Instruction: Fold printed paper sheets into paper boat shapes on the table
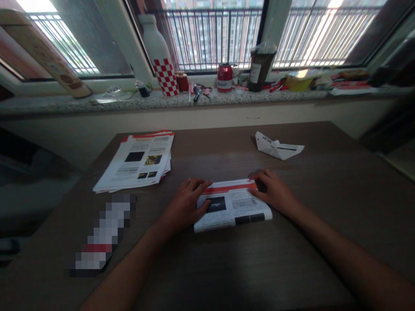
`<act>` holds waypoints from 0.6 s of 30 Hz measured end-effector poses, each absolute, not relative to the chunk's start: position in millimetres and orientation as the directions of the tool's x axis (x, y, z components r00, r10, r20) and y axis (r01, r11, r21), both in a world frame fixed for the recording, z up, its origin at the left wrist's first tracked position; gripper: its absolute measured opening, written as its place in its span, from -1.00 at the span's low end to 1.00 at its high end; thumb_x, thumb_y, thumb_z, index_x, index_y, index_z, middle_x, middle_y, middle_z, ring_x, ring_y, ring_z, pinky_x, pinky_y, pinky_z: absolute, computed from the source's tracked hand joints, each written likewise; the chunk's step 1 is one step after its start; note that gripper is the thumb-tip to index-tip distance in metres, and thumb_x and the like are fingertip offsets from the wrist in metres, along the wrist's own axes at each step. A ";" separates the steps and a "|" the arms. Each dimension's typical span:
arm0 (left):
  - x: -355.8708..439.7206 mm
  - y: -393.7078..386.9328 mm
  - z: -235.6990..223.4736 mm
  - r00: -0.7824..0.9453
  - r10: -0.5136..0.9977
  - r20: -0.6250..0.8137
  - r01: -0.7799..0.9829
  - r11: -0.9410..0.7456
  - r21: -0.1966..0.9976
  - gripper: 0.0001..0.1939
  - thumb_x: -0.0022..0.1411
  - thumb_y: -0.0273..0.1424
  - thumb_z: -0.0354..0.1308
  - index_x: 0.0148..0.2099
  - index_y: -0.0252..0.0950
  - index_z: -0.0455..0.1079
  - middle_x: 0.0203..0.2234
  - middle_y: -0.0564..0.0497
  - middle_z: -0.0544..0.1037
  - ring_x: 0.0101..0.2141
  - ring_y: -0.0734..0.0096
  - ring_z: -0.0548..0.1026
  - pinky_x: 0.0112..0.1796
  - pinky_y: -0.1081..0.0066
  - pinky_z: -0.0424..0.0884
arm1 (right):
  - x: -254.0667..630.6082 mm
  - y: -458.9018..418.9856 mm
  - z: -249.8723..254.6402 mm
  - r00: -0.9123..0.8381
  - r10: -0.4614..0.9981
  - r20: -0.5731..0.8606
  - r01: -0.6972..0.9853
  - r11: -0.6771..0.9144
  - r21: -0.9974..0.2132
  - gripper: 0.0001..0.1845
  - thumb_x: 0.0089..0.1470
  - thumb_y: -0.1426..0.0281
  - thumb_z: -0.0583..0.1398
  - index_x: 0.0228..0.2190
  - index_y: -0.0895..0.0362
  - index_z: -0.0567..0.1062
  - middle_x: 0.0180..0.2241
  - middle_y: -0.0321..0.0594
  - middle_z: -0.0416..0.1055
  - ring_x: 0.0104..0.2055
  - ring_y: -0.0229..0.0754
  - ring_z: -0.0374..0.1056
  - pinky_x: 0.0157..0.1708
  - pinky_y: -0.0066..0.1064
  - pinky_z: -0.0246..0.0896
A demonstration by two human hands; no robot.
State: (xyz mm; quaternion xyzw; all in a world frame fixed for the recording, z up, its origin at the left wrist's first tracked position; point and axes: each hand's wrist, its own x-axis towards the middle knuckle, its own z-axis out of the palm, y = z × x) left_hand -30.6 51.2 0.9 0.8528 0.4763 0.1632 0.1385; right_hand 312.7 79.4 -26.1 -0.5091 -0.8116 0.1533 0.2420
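Observation:
A printed sheet of paper (241,202) with a red-orange band is bent over on the table, its near edge a rounded fold. My left hand (188,203) holds its left side, with the thumb on the printed face and the fingers reaching to the far left corner. At the far right corner, my right hand (272,190) grips the sheet, thumb on top and fingers at the far edge. Beyond the right hand sits a folded paper boat (280,149), touched by neither hand.
A stack of printed sheets (139,160) lies at the table's (207,276) far left. Nearer is a blurred-out phone-like object (103,235). On the windowsill stand a checkered white bottle (164,71), a red can (225,77), a dark drink cup (259,67) and a yellow container (298,80).

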 end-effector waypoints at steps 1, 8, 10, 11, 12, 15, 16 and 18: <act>-30.5 51.0 1.2 0.492 0.859 0.141 0.768 -0.505 0.394 -0.45 0.39 -0.31 0.19 0.39 -0.16 0.30 0.16 -0.15 0.43 0.17 -0.04 0.38 0.22 -0.06 0.33 | 312.6 79.2 -26.4 -0.360 0.903 0.234 0.752 0.430 -0.499 -0.69 0.22 0.20 0.31 -0.04 0.03 0.54 -0.07 -0.05 0.45 0.00 0.12 0.41 0.01 0.02 0.38; -31.5 58.3 -6.6 0.423 0.895 0.140 0.804 -0.442 0.398 -0.51 0.43 -0.30 0.15 0.36 -0.17 0.33 0.13 -0.15 0.43 0.13 0.02 0.41 0.16 0.01 0.38 | 310.7 82.1 -24.7 -0.337 0.920 0.199 0.751 0.390 -0.533 -0.73 0.21 0.22 0.31 -0.10 0.06 0.52 -0.10 -0.06 0.43 -0.06 0.07 0.41 -0.06 -0.07 0.39; -31.7 59.6 -8.7 0.402 0.903 0.150 0.816 -0.428 0.389 -0.51 0.42 -0.30 0.18 0.34 -0.17 0.35 0.11 -0.15 0.43 0.12 0.02 0.42 0.15 0.03 0.39 | 309.7 82.6 -23.2 -0.325 0.928 0.184 0.754 0.372 -0.541 -0.74 0.21 0.23 0.31 -0.11 0.06 0.52 -0.11 -0.07 0.42 -0.08 0.06 0.41 -0.10 -0.10 0.39; -31.7 59.8 -9.1 0.396 0.905 0.156 0.818 -0.424 0.388 -0.52 0.41 -0.31 0.18 0.33 -0.17 0.36 0.10 -0.15 0.44 0.11 0.02 0.42 0.14 0.04 0.39 | 309.2 82.7 -22.4 -0.321 0.929 0.182 0.755 0.367 -0.543 -0.75 0.21 0.23 0.31 -0.12 0.06 0.52 -0.11 -0.07 0.42 -0.09 0.05 0.41 -0.11 -0.11 0.39; -31.6 59.8 -9.2 0.393 0.906 0.158 0.818 -0.423 0.389 -0.52 0.41 -0.31 0.19 0.33 -0.18 0.37 0.09 -0.15 0.44 0.10 0.03 0.42 0.14 0.04 0.39 | 308.8 82.6 -21.7 -0.320 0.930 0.182 0.755 0.366 -0.544 -0.75 0.20 0.23 0.31 -0.12 0.06 0.52 -0.12 -0.07 0.42 -0.09 0.05 0.41 -0.12 -0.11 0.38; -31.4 58.8 -8.0 0.393 0.907 0.151 0.814 -0.420 0.401 -0.53 0.40 -0.31 0.19 0.32 -0.19 0.37 0.07 -0.14 0.45 0.09 0.03 0.42 0.14 0.06 0.39 | 308.5 81.8 -19.9 -0.323 0.929 0.179 0.752 0.367 -0.548 -0.77 0.20 0.24 0.31 -0.14 0.04 0.52 -0.12 -0.08 0.42 -0.08 0.06 0.41 -0.10 -0.11 0.37; -31.4 58.3 -7.3 0.397 0.906 0.147 0.811 -0.421 0.406 -0.52 0.40 -0.32 0.19 0.32 -0.19 0.38 0.07 -0.14 0.44 0.10 0.03 0.41 0.14 0.06 0.38 | 308.8 81.5 -19.5 -0.325 0.930 0.174 0.751 0.365 -0.550 -0.78 0.20 0.24 0.32 -0.14 0.04 0.51 -0.12 -0.08 0.41 -0.07 0.06 0.41 -0.10 -0.11 0.37; -31.3 57.5 -6.1 0.407 0.902 0.147 0.802 -0.429 0.414 -0.52 0.39 -0.32 0.21 0.32 -0.19 0.38 0.07 -0.14 0.44 0.10 0.03 0.41 0.15 0.06 0.38 | 309.8 80.9 -19.4 -0.333 0.929 0.163 0.750 0.365 -0.552 -0.78 0.20 0.24 0.32 -0.14 0.04 0.51 -0.11 -0.08 0.41 -0.06 0.06 0.40 -0.09 -0.11 0.37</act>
